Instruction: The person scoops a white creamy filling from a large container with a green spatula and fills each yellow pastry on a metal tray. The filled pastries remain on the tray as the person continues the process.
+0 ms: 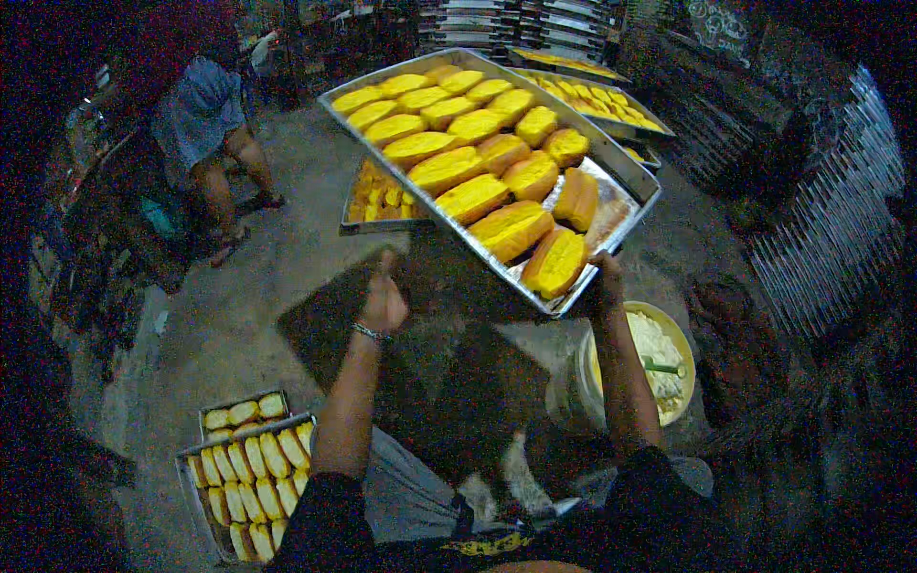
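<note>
My right hand (607,268) grips the near right corner of a metal baking tray (648,188), which is tilted in the air before me. Rows of yellow-topped bread rolls (448,165) fill most of it, and bare metal shows at its right end. To the left of the tray is my left hand (385,304), off the tray and blurred; its fingers are not clear. A bracelet circles that wrist. Under my right forearm stands a round tub (688,344) of pale creamy stuff, with a green handle (663,367) lying in it.
Trays of pale-topped rolls (247,458) lie at the lower left. Another tray (387,228) sits on the floor beyond my left hand, and more trays (609,107) stand behind the raised one. A person (208,122) is at the upper left. Stacked metal trays (831,215) are at the right.
</note>
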Available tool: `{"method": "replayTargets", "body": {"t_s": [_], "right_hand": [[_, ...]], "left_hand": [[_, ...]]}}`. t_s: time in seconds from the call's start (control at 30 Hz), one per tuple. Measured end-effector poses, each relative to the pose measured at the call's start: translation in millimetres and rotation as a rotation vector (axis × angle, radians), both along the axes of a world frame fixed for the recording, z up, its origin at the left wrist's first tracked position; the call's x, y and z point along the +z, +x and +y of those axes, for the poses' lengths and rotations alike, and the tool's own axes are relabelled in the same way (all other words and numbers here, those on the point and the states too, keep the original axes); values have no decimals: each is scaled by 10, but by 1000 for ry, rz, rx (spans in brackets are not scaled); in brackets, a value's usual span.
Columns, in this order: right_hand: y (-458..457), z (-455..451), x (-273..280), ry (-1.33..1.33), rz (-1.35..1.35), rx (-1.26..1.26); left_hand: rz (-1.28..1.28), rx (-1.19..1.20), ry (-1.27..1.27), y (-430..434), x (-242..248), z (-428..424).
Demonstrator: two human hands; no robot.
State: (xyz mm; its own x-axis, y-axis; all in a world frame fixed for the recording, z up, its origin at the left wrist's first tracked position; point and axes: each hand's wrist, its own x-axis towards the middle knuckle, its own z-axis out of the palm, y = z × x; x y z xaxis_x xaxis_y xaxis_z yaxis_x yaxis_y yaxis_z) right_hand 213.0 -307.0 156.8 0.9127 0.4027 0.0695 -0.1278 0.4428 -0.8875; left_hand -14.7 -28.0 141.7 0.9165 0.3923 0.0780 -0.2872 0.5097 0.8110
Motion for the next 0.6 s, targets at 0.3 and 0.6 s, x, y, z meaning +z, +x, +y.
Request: {"method": "replayTargets", "body": {"t_s": [0.3,0.6], "right_hand": [[-890,175,-463,-3,-35,345],[-946,388,-1291,-851,-393,50]], "left_hand": [[43,580,-137,-1330,-849,185],[290,561,-415,-1288,-2214,638]]}}
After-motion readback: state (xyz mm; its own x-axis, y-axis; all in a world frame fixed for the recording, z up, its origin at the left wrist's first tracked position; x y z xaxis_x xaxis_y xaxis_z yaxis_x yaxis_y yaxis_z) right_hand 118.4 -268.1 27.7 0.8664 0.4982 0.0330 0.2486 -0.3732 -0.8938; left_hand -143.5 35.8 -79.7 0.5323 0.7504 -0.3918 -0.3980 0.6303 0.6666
